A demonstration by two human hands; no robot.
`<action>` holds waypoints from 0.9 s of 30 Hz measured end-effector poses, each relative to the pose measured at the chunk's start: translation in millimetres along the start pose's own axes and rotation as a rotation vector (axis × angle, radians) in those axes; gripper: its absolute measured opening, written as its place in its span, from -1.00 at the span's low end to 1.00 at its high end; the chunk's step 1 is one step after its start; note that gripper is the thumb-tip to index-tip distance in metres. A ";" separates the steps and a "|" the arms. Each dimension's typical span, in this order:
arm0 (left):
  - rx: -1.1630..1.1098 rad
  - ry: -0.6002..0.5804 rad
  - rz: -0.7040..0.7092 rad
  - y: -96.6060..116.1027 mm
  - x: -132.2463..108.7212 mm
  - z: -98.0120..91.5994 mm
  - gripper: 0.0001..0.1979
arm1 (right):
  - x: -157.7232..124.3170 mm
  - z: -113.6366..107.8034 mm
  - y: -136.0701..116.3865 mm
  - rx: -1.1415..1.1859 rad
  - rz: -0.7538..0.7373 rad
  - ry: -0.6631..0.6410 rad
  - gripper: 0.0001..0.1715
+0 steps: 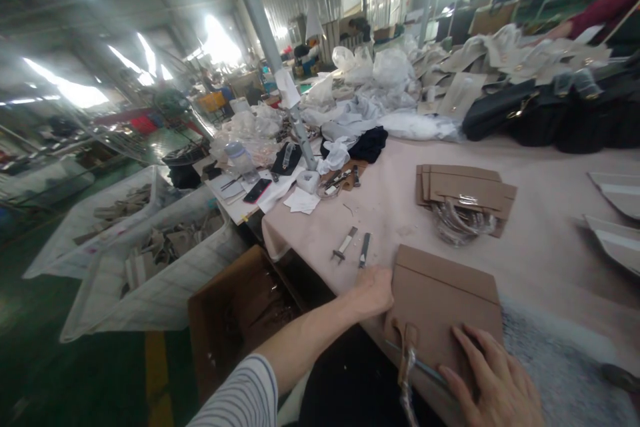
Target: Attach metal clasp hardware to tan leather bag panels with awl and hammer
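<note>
A brown bag panel point(445, 293), apparently leather, lies at the table's near edge. My right hand point(493, 380) rests on its lower right part, fingers spread. At the panel's left edge is my left hand point(373, 290), its fingers curled closed; what they hold, if anything, is hidden. A strap handle wrapped in clear plastic point(407, 380) hangs from a tab at the panel's lower left. Along the lower edge runs a thin metal rod point(425, 370), partly behind the handle. Just beyond my left hand lie a flat grey tool point(365, 249) and a pronged metal tool point(344, 245).
A stack of brown panels point(460, 185) with plastic-wrapped handles lies farther back. Black bags point(555, 113) stand at the back right. On the left are an open cardboard box point(200, 320) and white bins point(165, 287) of scraps. A metal post point(270, 47) rises beyond the table corner.
</note>
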State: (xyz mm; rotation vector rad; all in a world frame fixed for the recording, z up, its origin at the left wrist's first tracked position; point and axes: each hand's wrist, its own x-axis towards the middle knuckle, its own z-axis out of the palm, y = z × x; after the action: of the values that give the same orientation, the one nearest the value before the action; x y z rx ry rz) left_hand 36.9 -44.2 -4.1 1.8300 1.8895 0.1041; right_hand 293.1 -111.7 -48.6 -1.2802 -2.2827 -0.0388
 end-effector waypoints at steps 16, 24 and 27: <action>-0.125 -0.023 -0.094 -12.9 12.4 -20.7 -0.73 | 4.0 -3.8 -4.4 0.000 -0.004 0.019 -0.43; -0.066 -0.051 -0.031 -5.4 4.8 -27.1 -0.72 | -2.0 -4.6 -1.7 0.032 0.049 -0.023 -0.40; -0.102 -0.024 0.002 -5.5 4.3 -19.8 -0.68 | -12.2 -6.5 3.4 0.029 0.045 -0.038 -0.35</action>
State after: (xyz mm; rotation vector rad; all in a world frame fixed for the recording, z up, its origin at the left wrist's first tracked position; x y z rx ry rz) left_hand 24.0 -35.0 9.7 1.7572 1.8320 0.1748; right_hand 303.7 -121.1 -49.2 -1.3272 -2.2772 0.0347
